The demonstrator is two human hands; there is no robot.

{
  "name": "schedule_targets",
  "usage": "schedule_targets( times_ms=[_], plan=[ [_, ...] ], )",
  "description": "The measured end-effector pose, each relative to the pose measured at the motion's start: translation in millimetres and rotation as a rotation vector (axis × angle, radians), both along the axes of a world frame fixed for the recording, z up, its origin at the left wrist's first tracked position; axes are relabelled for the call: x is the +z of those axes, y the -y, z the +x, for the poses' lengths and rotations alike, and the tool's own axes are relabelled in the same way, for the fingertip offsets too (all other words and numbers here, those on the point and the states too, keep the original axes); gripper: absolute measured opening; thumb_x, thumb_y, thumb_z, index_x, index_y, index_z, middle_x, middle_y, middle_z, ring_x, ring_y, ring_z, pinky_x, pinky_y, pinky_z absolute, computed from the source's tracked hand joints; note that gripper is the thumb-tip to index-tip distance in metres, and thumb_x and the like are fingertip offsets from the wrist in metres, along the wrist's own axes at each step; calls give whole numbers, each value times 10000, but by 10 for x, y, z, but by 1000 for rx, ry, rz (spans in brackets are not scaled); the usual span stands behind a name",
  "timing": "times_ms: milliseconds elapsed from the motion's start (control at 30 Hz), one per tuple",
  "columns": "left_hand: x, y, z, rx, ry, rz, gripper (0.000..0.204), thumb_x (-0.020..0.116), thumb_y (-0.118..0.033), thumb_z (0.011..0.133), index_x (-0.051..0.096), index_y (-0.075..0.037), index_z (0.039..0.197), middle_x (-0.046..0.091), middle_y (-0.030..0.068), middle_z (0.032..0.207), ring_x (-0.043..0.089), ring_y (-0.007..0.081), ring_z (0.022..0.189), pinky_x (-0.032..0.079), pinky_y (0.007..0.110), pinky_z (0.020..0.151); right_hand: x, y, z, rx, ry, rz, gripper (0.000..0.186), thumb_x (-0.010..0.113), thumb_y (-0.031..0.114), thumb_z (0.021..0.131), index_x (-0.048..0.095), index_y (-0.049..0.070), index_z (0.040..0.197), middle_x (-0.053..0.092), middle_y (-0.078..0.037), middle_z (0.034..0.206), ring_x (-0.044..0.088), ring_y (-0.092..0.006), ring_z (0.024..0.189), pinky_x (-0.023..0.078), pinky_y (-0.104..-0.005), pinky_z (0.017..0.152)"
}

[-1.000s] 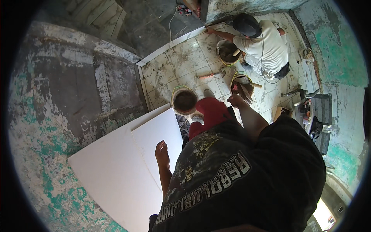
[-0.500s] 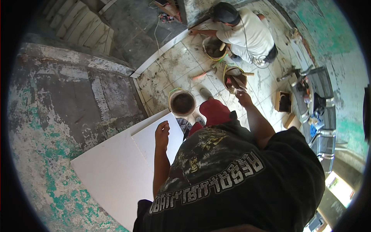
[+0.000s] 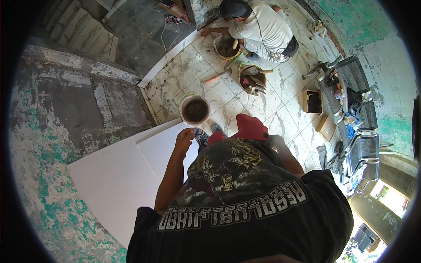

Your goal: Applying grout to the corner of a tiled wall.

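My left hand, fingers curled together with nothing visible in them, hangs over leaning white boards, just below a pale bucket of dark material. My right hand is low beside my red-clad leg, blurred, its fingers mostly hidden by my body and dark shirt. Beyond my feet a second bucket holds long tools, and an orange-handled tool lies on the tiled floor.
A person in a white shirt crouches beside another bucket. Metal bench seating with bags and items lines the right wall, cardboard boxes beside it. A white threshold strip borders a dark floor; tiled steps are at top left.
My right hand has moved from near the tool bucket back beside my thigh. My left hand has risen slightly. The view has turned, showing more of the bench and bright opening at right.
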State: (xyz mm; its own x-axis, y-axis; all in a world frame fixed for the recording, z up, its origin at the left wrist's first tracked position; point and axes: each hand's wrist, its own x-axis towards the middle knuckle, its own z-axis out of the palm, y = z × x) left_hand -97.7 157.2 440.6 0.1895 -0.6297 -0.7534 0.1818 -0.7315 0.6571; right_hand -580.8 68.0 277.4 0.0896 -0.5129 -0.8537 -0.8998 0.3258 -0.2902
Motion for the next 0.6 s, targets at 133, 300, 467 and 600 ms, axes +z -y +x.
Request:
schedule_targets(
  times_ms=[133, 300, 467, 600],
  plan=[
    [-83, 106, -337, -72, 75, -43, 325, 547, -267, 837, 547, -41, 1071, 569, 10, 873, 503, 103, 750, 413, 257, 670, 447, 286, 40, 89, 112, -350, 296, 577, 286, 779, 608, 30, 924, 601, -81, 727, 565, -162, 590, 448, -304, 499],
    [-153, 374, -731, -33, 138, -139, 269, 538, -201, 847, 556, -11, 1036, 567, 22, 864, 502, 105, 754, 417, 250, 698, 410, 415, -396, -573, 242, -163, 384, 633, 335, 778, 556, 70, 1044, 587, -48, 782, 551, -135, 570, 420, -274, 455],
    [-487, 414, -1239, 84, 188, -225, 310, 541, -280, 847, 544, -69, 1074, 522, -16, 813, 470, 92, 692, 402, 244, 606, 372, 440, -1306, -614, 217, 10, 291, 592, 321, 801, 579, 78, 960, 556, -37, 741, 519, -159, 558, 397, -300, 443],
    [-662, 275, -1909, 131, 325, -183, 277, 563, -255, 815, 592, -31, 975, 601, 52, 818, 542, 124, 739, 436, 273, 670, 506, 431, -2234, -629, 127, 10, 250, 551, 309, 828, 568, 93, 953, 537, -18, 735, 520, -152, 578, 400, -304, 479]
  ],
)
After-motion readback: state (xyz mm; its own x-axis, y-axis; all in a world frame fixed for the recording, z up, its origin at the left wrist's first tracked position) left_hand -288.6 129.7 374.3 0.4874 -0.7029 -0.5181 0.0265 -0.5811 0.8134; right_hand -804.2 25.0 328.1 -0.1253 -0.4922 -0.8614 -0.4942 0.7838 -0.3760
